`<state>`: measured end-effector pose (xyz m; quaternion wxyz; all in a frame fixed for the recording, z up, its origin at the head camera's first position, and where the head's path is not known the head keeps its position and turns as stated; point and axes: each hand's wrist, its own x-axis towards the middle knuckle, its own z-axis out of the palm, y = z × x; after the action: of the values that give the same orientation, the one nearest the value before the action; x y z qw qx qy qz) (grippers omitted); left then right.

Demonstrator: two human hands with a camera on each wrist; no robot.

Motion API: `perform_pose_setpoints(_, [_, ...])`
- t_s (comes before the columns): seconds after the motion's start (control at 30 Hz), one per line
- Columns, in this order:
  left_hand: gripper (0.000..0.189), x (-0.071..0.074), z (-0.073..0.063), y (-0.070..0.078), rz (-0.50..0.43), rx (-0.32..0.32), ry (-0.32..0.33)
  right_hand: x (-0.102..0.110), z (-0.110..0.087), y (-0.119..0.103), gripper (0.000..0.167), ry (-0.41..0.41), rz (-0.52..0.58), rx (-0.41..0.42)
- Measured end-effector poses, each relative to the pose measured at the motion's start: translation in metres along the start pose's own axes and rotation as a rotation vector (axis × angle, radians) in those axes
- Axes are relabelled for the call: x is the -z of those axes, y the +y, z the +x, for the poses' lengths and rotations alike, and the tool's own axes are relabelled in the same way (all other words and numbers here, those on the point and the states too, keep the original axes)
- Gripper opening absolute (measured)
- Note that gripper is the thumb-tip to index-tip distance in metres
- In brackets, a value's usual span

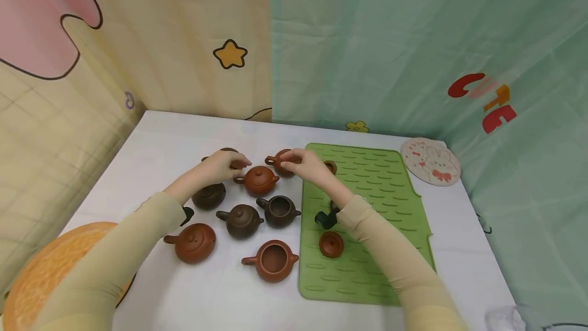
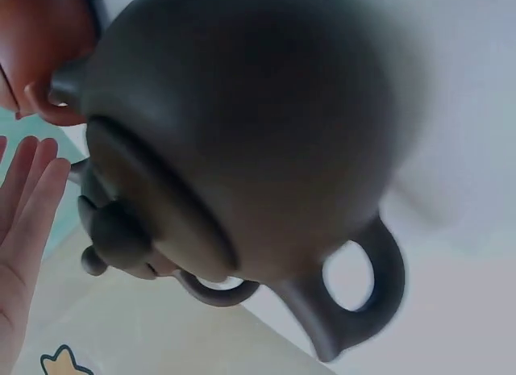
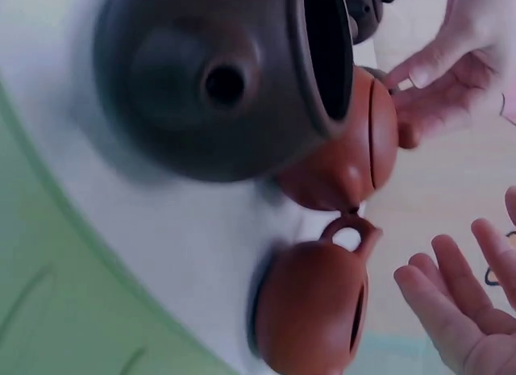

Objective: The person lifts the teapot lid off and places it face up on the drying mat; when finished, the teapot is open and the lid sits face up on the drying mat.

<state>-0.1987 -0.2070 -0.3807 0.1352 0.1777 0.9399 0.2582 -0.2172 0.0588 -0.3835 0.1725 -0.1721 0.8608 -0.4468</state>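
Observation:
My left hand (image 1: 222, 168) hovers by a reddish-brown lidded teapot (image 1: 260, 181), fingers loosely extended over its handle side. In the left wrist view its straight fingers (image 2: 31, 193) hold nothing, and a dark lidded teapot (image 2: 242, 133) fills the middle. My right hand (image 1: 305, 165) is above a reddish-brown lidless teapot (image 1: 284, 161), partly covering it in the head view. The right wrist view has these fingers (image 3: 439, 298) spread beside that pot's open top. Close in front there is a dark lidless teapot (image 3: 185, 85), its spout toward the camera.
Nearer stand a dark lidded pot (image 1: 242, 221), a red lidded pot (image 1: 195, 243) and a red lidless pot (image 1: 274, 261). A green mat (image 1: 372, 280) on the right bears red lids (image 1: 331, 244). A round bunny mat (image 1: 431, 161) lies far right, an orange round thing (image 1: 55, 269) left.

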Motion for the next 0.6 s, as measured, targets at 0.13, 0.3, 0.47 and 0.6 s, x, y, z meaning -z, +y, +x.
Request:
perform_pose_setpoints(0.13, [0.028, -0.007, -0.004, -0.003, 0.016, -0.01, 0.022, -0.021, 0.011, -0.005, 0.03, -0.054, -0.009, 0.06])
perform_pose_setpoints(0.3, [0.027, -0.016, -0.006, -0.008, 0.027, -0.031, 0.037, -0.036, 0.021, -0.01, 0.027, -0.082, -0.092, 0.095])
perform_pose_setpoints(0.47, [0.03, -0.024, -0.006, -0.012, 0.022, -0.027, 0.055, -0.044, 0.027, -0.014, 0.025, -0.084, -0.19, 0.099])
perform_pose_setpoints(0.6, [0.031, -0.027, -0.004, -0.017, 0.029, -0.001, 0.089, -0.047, 0.03, -0.018, 0.024, -0.091, -0.255, 0.106])
